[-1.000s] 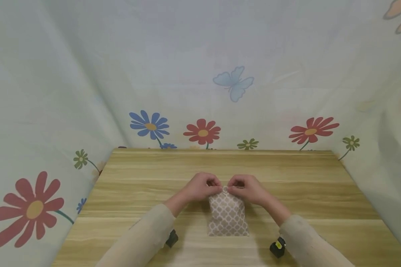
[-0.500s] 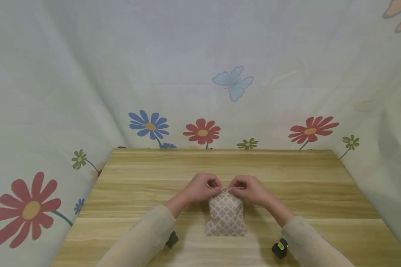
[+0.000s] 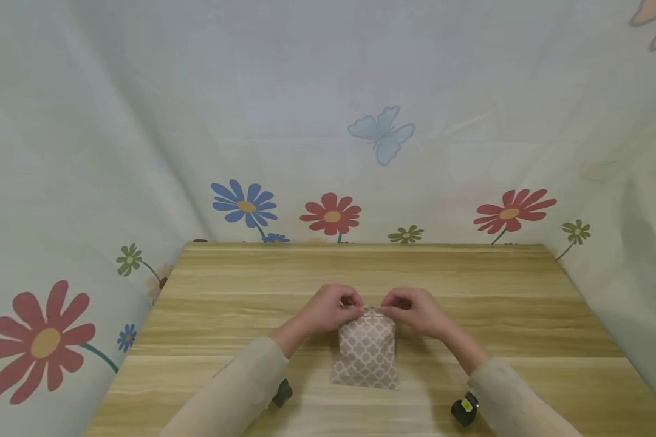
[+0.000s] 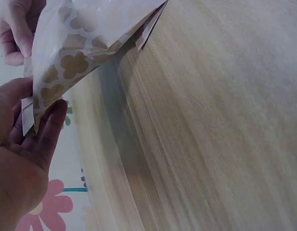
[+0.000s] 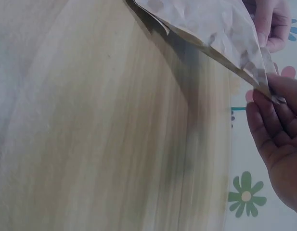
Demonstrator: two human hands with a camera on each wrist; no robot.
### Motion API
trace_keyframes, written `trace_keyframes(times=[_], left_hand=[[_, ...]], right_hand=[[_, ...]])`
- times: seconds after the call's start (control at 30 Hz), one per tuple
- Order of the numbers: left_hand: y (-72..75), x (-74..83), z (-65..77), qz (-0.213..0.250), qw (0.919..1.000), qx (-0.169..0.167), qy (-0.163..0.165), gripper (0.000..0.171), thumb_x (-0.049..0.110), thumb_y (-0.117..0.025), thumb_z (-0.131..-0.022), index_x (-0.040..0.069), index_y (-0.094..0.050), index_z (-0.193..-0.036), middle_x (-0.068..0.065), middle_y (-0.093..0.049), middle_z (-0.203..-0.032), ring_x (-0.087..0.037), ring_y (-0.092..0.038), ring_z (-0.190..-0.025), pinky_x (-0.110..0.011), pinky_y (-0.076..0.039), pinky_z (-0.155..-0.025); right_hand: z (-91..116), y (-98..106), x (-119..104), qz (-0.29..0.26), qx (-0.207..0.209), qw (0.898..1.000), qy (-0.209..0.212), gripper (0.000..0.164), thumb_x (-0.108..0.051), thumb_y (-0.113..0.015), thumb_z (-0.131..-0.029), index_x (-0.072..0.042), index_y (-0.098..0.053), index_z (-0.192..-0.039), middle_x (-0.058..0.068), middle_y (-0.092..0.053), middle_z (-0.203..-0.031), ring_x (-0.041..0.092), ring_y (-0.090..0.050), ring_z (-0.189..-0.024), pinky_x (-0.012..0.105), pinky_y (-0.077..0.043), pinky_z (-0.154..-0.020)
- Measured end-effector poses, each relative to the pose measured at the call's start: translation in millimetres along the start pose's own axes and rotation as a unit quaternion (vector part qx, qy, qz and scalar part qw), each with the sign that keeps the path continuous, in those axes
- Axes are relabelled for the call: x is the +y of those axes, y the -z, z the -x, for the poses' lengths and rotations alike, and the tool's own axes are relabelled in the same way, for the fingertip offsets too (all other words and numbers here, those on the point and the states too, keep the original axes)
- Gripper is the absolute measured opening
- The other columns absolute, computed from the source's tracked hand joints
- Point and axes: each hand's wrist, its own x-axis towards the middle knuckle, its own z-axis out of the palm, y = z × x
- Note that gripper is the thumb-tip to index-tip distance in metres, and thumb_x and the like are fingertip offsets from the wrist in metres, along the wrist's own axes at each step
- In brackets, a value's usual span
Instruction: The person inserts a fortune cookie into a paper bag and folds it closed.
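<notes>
A small paper bag (image 3: 365, 355), beige with a white lattice print, stands on the wooden table in the head view. Its top edge is folded over and held at both corners. My left hand (image 3: 333, 308) pinches the top left corner between thumb and fingers. At the top right corner, my right hand (image 3: 415, 311) pinches the fold the same way. In the left wrist view the folded flap (image 4: 28, 115) shows between the left thumb and fingers. The right wrist view has the bag's side (image 5: 220, 43) slanting down from the right fingertips. The bag's inside is hidden.
The wood-grain table (image 3: 240, 267) reaches back to a pale cloth backdrop (image 3: 284, 91) printed with flowers and a butterfly. Black wrist devices (image 3: 464, 409) sit beside both sleeves, close over the tabletop.
My right hand has shifted slightly right along the bag's top edge, widening the gap between the hands. The bag's bottom has swung a little to the left. The left hand stays nearly still.
</notes>
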Motion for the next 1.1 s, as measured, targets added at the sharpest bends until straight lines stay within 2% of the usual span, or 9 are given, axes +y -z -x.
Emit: trace_keyframes(times=[0.17, 0.43, 0.53, 0.77, 1.0, 1.1], left_hand=[[-2.1, 0.3, -0.7, -0.009, 0.9999, 0.008, -0.004, 0.008, 0.013, -0.077, -0.098, 0.018, -0.078, -0.094, 0.010, -0.075, -0.092, -0.005, -0.067, -0.088, -0.027, -0.058, -0.086], [-2.3, 1.9, -0.2, -0.015, 0.9998, 0.009, 0.003, 0.007, 0.013, -0.076, -0.099, 0.019, -0.078, -0.095, 0.011, -0.074, -0.092, -0.005, -0.066, -0.089, -0.027, -0.058, -0.088], [-2.3, 2.2, 0.5, -0.022, 0.9997, 0.011, 0.002, 0.008, 0.012, -0.076, -0.099, 0.018, -0.077, -0.095, 0.010, -0.074, -0.092, -0.005, -0.066, -0.089, -0.027, -0.058, -0.088], [-0.2, 3.5, 2.0, -0.031, 0.9995, 0.009, -0.003, 0.006, 0.013, -0.075, -0.100, 0.016, -0.078, -0.095, 0.009, -0.074, -0.093, -0.005, -0.067, -0.089, -0.027, -0.058, -0.089], [3.6, 3.0, 6.7, -0.032, 0.9991, 0.018, 0.020, 0.006, 0.014, -0.078, -0.099, 0.019, -0.078, -0.095, 0.011, -0.074, -0.092, -0.005, -0.067, -0.089, -0.029, -0.058, -0.089], [4.8, 2.7, 7.4, -0.039, 0.9989, 0.019, 0.019, 0.008, 0.013, -0.078, -0.098, 0.020, -0.078, -0.094, 0.011, -0.073, -0.091, -0.005, -0.066, -0.087, -0.028, -0.058, -0.087]], right_hand=[[1, 2, 3, 0.008, 0.003, 1.000, 0.002, 0.006, -0.015, -0.074, -0.102, -0.013, -0.079, -0.100, -0.004, -0.076, -0.094, 0.011, -0.070, -0.089, 0.028, -0.059, -0.082], [7, 6, 6, 0.014, 0.008, 1.000, -0.026, 0.006, -0.016, -0.074, -0.102, -0.017, -0.078, -0.098, -0.008, -0.073, -0.090, 0.010, -0.067, -0.085, 0.027, -0.057, -0.079], [8, 6, 6, 0.009, 0.005, 1.000, -0.012, 0.007, -0.017, -0.074, -0.102, -0.015, -0.079, -0.097, -0.007, -0.074, -0.090, 0.010, -0.067, -0.086, 0.028, -0.057, -0.079], [11, 9, 5, 0.002, 0.011, 1.000, -0.019, 0.005, -0.014, -0.075, -0.101, -0.014, -0.079, -0.098, -0.006, -0.075, -0.091, 0.010, -0.068, -0.086, 0.027, -0.057, -0.080], [10, 8, 1, 0.017, 0.015, 1.000, -0.017, 0.007, -0.013, -0.075, -0.101, -0.015, -0.080, -0.097, -0.008, -0.075, -0.090, 0.009, -0.068, -0.087, 0.028, -0.058, -0.081], [8, 7, 1, 0.016, 0.011, 1.000, -0.022, 0.005, -0.014, -0.075, -0.101, -0.016, -0.080, -0.098, -0.008, -0.075, -0.091, 0.009, -0.068, -0.087, 0.027, -0.057, -0.081]])
